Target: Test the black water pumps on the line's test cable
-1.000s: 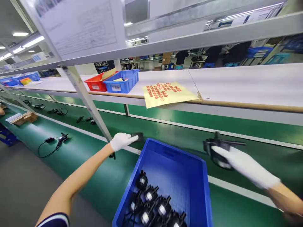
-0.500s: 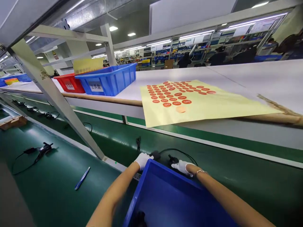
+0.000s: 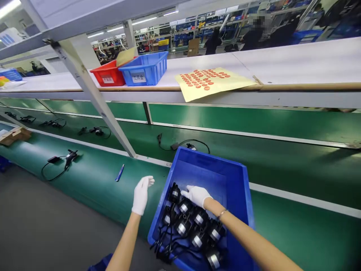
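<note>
Green conveyor (image 3: 282,165); right hand (image 3: 196,195) among black parts (image 3: 191,229); blue bin (image 3: 225,180).

Bright overhead strips, warped edges, perhaps slight blur

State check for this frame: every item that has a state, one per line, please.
Right hand: gloved, inside the bin, on the black parts; grip unclear.
Left hand: gloved, open, holding nothing, beside the bin.
Blue bin: open-topped, partly filled.
Black parts: packed in rows, cables tangled.
Corded unit: lying loose on the belt.
Blue pen: lying flat on the belt.
Sticker sheet: overhanging the shelf edge.
</note>
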The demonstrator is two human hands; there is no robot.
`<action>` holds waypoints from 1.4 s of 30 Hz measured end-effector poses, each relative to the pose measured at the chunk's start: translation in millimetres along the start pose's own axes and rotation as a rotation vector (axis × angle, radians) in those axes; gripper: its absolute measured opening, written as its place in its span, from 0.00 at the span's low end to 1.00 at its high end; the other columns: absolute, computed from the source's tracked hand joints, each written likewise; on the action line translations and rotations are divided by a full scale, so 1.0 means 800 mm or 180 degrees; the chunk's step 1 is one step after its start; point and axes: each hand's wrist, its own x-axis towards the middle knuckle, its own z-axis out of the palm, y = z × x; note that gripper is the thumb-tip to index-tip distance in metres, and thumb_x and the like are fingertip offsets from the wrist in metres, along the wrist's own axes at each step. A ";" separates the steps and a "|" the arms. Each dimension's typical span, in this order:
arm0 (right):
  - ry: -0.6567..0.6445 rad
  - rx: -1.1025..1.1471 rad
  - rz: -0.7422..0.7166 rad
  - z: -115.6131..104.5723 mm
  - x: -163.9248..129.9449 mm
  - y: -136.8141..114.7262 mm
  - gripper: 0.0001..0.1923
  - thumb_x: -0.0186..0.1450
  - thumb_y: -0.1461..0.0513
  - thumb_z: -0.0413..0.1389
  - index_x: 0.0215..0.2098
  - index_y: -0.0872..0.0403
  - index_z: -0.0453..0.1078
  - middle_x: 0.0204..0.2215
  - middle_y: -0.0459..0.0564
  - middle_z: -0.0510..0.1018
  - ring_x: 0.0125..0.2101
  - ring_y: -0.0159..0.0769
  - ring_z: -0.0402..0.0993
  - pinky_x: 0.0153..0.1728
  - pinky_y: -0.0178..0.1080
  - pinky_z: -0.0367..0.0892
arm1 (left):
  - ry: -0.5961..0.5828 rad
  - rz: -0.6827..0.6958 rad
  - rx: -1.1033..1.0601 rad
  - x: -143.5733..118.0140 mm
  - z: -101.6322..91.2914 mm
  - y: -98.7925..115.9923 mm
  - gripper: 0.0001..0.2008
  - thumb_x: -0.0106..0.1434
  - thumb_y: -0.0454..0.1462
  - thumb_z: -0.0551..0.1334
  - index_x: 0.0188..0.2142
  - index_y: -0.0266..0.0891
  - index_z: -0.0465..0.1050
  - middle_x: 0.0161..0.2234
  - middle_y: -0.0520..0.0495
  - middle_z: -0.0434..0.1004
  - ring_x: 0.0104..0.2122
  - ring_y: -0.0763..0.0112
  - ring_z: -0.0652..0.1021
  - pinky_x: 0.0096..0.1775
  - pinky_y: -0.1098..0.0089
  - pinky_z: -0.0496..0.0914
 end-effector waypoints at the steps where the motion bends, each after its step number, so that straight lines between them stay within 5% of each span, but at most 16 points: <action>1: -0.0038 0.0012 0.0048 0.016 -0.009 -0.013 0.16 0.73 0.54 0.57 0.52 0.57 0.72 0.47 0.53 0.77 0.43 0.38 0.77 0.45 0.45 0.76 | 0.0013 -0.0073 -0.0085 -0.032 -0.006 -0.002 0.25 0.67 0.51 0.52 0.43 0.35 0.77 0.41 0.40 0.83 0.42 0.61 0.82 0.49 0.59 0.75; 7: 0.0164 0.0060 0.0273 0.042 -0.020 -0.042 0.17 0.73 0.54 0.56 0.53 0.56 0.71 0.50 0.54 0.76 0.48 0.41 0.75 0.51 0.49 0.73 | 0.0024 -0.0369 -0.0369 -0.139 -0.030 -0.007 0.22 0.62 0.51 0.56 0.38 0.36 0.78 0.37 0.41 0.83 0.39 0.60 0.82 0.47 0.59 0.75; 15: 0.0558 0.0211 0.0000 0.012 0.026 -0.096 0.18 0.73 0.55 0.57 0.56 0.56 0.70 0.53 0.55 0.75 0.49 0.42 0.75 0.51 0.49 0.73 | 0.0037 -0.0271 -0.0551 -0.205 -0.030 0.004 0.18 0.64 0.49 0.56 0.35 0.38 0.78 0.34 0.44 0.82 0.37 0.61 0.80 0.45 0.60 0.74; 21: 0.0793 0.0223 -0.0011 -0.001 0.007 -0.103 0.17 0.72 0.56 0.58 0.54 0.57 0.70 0.51 0.54 0.75 0.47 0.40 0.76 0.48 0.48 0.75 | -0.0088 -0.0471 -0.0802 -0.212 -0.021 -0.014 0.17 0.62 0.49 0.57 0.34 0.38 0.76 0.32 0.45 0.80 0.36 0.62 0.78 0.44 0.60 0.71; 24: 0.1022 0.0269 0.0002 -0.014 -0.030 -0.104 0.13 0.73 0.57 0.57 0.51 0.58 0.71 0.47 0.52 0.77 0.45 0.38 0.76 0.48 0.47 0.74 | -0.0114 -0.0428 -0.0941 -0.195 -0.020 -0.009 0.19 0.62 0.51 0.58 0.35 0.38 0.75 0.35 0.43 0.80 0.38 0.60 0.78 0.47 0.59 0.71; 28: 0.1417 0.0400 -0.0274 -0.049 -0.116 -0.120 0.11 0.76 0.61 0.48 0.46 0.59 0.71 0.42 0.53 0.78 0.45 0.39 0.76 0.51 0.45 0.70 | -0.0255 -0.0378 -0.1306 -0.170 -0.013 0.021 0.26 0.60 0.55 0.63 0.49 0.38 0.73 0.52 0.38 0.76 0.55 0.55 0.74 0.62 0.58 0.62; 33: 0.1506 0.0712 -0.1020 -0.076 -0.257 -0.168 0.16 0.76 0.54 0.44 0.44 0.51 0.70 0.39 0.48 0.80 0.38 0.35 0.77 0.42 0.35 0.71 | -0.1413 -0.0338 -0.2184 -0.199 -0.018 0.064 0.41 0.58 0.63 0.62 0.61 0.39 0.67 0.57 0.36 0.74 0.57 0.50 0.75 0.63 0.48 0.63; 37: 0.1217 0.1240 -0.1646 -0.049 -0.333 -0.217 0.19 0.72 0.47 0.47 0.35 0.49 0.73 0.31 0.49 0.81 0.32 0.39 0.77 0.35 0.37 0.71 | -0.1909 -0.0559 -0.2835 -0.278 -0.048 0.054 0.36 0.61 0.61 0.62 0.55 0.35 0.75 0.46 0.38 0.80 0.47 0.53 0.80 0.56 0.50 0.71; 39: 0.1186 0.1880 -0.1396 -0.021 -0.351 -0.237 0.21 0.68 0.43 0.51 0.35 0.49 0.73 0.32 0.49 0.82 0.34 0.40 0.79 0.36 0.37 0.73 | -0.1889 -0.0969 -0.3269 -0.321 -0.065 0.037 0.33 0.60 0.62 0.64 0.47 0.35 0.79 0.36 0.41 0.80 0.35 0.58 0.81 0.41 0.56 0.78; 42: 0.1205 0.2871 -0.1132 0.036 -0.367 -0.256 0.28 0.68 0.37 0.48 0.40 0.50 0.73 0.37 0.51 0.82 0.39 0.42 0.80 0.42 0.40 0.76 | -0.1703 -0.1679 -0.3965 -0.373 -0.093 0.029 0.35 0.52 0.65 0.67 0.36 0.33 0.78 0.26 0.46 0.76 0.21 0.69 0.75 0.19 0.71 0.67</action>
